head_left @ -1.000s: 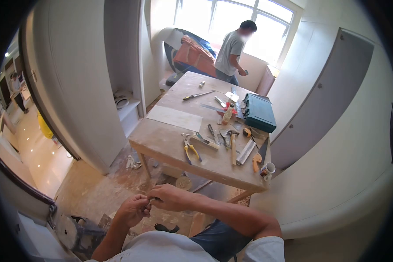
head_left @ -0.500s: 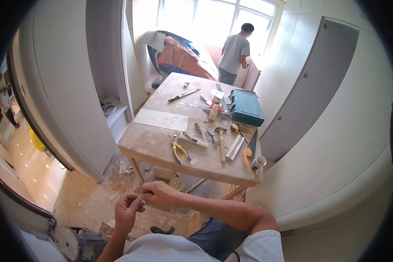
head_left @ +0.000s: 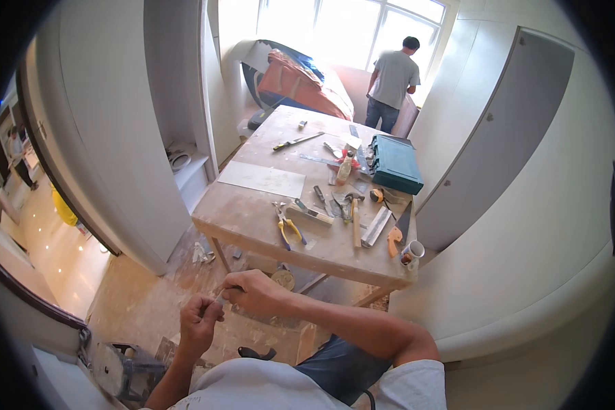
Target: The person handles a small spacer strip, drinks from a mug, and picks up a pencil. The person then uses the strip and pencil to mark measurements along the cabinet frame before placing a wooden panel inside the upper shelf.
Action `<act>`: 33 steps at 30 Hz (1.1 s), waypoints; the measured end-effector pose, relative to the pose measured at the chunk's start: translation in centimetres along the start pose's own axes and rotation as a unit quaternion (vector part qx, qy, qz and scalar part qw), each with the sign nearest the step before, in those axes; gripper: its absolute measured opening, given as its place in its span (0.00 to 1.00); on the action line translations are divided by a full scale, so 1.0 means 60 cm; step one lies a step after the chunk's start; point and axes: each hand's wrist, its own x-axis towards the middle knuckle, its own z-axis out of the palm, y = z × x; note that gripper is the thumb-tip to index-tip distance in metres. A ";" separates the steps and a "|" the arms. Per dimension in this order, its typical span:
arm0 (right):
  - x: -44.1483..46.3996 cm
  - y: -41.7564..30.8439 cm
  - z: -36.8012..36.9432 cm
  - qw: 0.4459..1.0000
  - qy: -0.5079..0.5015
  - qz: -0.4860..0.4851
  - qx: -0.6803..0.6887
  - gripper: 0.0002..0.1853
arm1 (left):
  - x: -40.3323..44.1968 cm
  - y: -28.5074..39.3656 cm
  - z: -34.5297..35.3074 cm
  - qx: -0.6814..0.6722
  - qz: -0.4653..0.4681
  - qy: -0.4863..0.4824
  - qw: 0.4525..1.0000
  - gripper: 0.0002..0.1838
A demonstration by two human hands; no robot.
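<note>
A dusty wooden table point(head_left: 234, 213) is filling the middle of the room, its tools mostly lying toward the near and right edges, probably for easy reach from this side. Beyond its far edge another person point(head_left: 395, 78) is standing at the window, facing away. A teal case point(head_left: 398, 164) is lying along the right edge toward the far-right corner, seemingly set aside to leave working room. A flat white sheet point(head_left: 263, 179) is resting by the left edge. An orange-handled saw point(head_left: 394, 241) is lying near the near-right corner, with a hammer point(head_left: 356, 222) to its left; yellow-handled pliers point(head_left: 288, 225) are lying closer to the near-left corner, their handles pointing toward the near edge, which would suit a quick grab. The left hand point(head_left: 198, 321) and right hand point(head_left: 256, 292) are meeting just out from the near edge, toward the near-left corner, touching nothing on the table. A mug point(head_left: 411, 254) is sitting right at the near-right corner. Smallest of all, a thin pale piece point(head_left: 219, 296) is spanning the gap between the hands, too small to identify; both are pinching it at the fingertips, likely because something so slight is needing fine control rather than a full fist.
</note>
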 end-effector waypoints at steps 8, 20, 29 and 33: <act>0.003 0.033 0.007 0.999 0.019 -0.028 -0.034 0.09 | 0.014 0.004 0.013 -0.008 -0.013 0.021 1.000 0.04; -0.007 0.010 0.016 0.998 0.043 -0.038 0.023 0.07 | 0.008 0.009 0.006 -0.007 -0.020 0.001 1.000 0.04; -0.009 0.011 0.017 1.000 0.019 -0.003 -0.007 0.08 | -0.007 -0.004 0.017 -0.008 0.000 0.027 1.000 0.05; -0.009 -0.012 0.024 0.998 0.005 0.016 -0.063 0.10 | -0.012 -0.014 -0.002 0.058 0.029 0.002 0.998 0.05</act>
